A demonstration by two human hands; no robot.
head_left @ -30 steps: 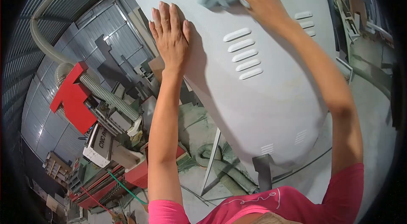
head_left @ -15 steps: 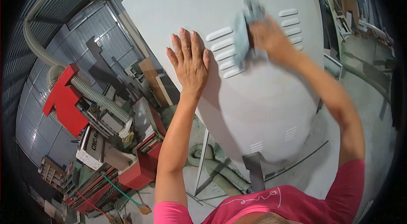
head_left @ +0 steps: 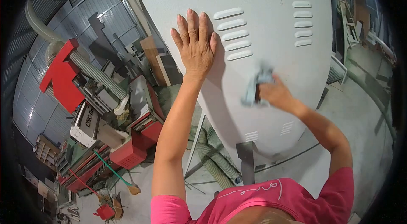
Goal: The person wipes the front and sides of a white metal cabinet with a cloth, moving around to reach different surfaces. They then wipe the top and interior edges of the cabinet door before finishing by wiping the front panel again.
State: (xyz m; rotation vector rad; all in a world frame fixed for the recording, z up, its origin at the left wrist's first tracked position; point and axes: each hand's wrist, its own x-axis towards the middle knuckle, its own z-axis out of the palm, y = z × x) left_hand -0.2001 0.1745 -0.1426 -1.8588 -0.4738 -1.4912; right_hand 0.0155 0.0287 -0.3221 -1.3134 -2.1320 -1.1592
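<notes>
A large pale metal panel [head_left: 271,20] with raised louvre vents stands before me. My left hand [head_left: 197,50] lies flat on its left edge, fingers stretched out, beside the left column of vents [head_left: 234,35]. Below and between the two vent columns, my right hand [head_left: 273,92] is closed around a light blue cloth [head_left: 255,86] against the panel's surface. Motion blurs the cloth's edges. A second column of vents [head_left: 302,24] is at the upper right, and two small slotted patches sit near the bottom.
To the left stands a red and white CNC machine [head_left: 87,122] with a grey flexible hose [head_left: 95,76]. More ribbed hose [head_left: 212,160] lies on the floor below the panel. A green-handled broom [head_left: 114,173] is at lower left. Boards [head_left: 152,56] lean behind.
My right hand has moved the cloth downward from the vents to the smooth area below them. My left hand stays flat on the panel; the view has shifted slightly.
</notes>
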